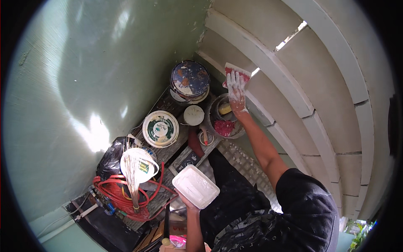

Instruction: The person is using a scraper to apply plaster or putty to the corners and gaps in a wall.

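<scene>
My left hand (189, 202) is closed under a white rectangular plastic tub (195, 186), with whitish paste inside. Out ahead and to the right, my right hand (236, 90) has paste-smeared fingers pressed over a red scraper (228, 80). The scraper's broad edge is coated white and lies at or very near the beige slatted wall (235, 54); whether it touches cannot be made out. Just below that hand stands a dirty bucket (239, 133) holding a yellow piece (225, 108) and a crumpled red thing (224, 127).
A worn wooden bench (163, 201) carries a paint-spattered dark pail (190, 80), a lidded white tub (160, 129), a small pale can (194, 115), a white bucket (138, 161) with a bundle of thin sticks (133, 185), and coiled red hose (113, 193). A green wall (105, 63) rises left.
</scene>
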Available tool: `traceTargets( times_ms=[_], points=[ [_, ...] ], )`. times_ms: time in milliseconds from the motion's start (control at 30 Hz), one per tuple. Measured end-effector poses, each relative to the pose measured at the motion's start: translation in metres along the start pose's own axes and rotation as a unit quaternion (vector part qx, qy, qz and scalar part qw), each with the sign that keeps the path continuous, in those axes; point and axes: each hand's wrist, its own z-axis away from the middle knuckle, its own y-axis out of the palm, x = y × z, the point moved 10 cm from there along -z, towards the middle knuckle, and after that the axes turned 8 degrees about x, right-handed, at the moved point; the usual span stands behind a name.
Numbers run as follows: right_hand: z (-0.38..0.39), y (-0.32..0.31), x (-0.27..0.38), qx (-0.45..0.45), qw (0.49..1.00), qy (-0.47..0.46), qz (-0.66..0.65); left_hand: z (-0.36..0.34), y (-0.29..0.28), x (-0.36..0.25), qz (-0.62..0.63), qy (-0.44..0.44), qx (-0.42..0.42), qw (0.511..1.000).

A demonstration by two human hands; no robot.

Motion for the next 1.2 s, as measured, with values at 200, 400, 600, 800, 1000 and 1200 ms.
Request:
traceTargets(
  times_ms=[200,400,600,800,1000,1200],
  points=[
    [-0.028,0.021,-0.028,-0.058,0.990,0.063,0.114,0.007,0.000,-0.011,-0.001,-0.021,-0.006,1.000],
    [-0.029,0.064,-0.062,-0.055,0.986,0.132,0.086,0.003,0.004,-0.016,-0.006,-0.029,-0.006,1.000],
    [-0.013,0.116,-0.040,-0.021,0.994,0.100,0.028,0.003,0.003,-0.017,-0.013,-0.036,-0.016,0.999],
    [-0.005,0.082,-0.002,-0.011,0.998,0.059,0.013,0.004,0.002,-0.020,-0.020,-0.042,-0.022,0.999],
    [-0.012,0.055,-0.041,-0.065,0.993,0.095,0.027,0.001,0.003,-0.020,-0.024,-0.049,-0.022,0.998],
    [0.012,0.102,-0.040,-0.071,0.990,0.125,0.012,-0.006,0.009,-0.017,-0.024,-0.058,-0.015,0.998]
  ],
)
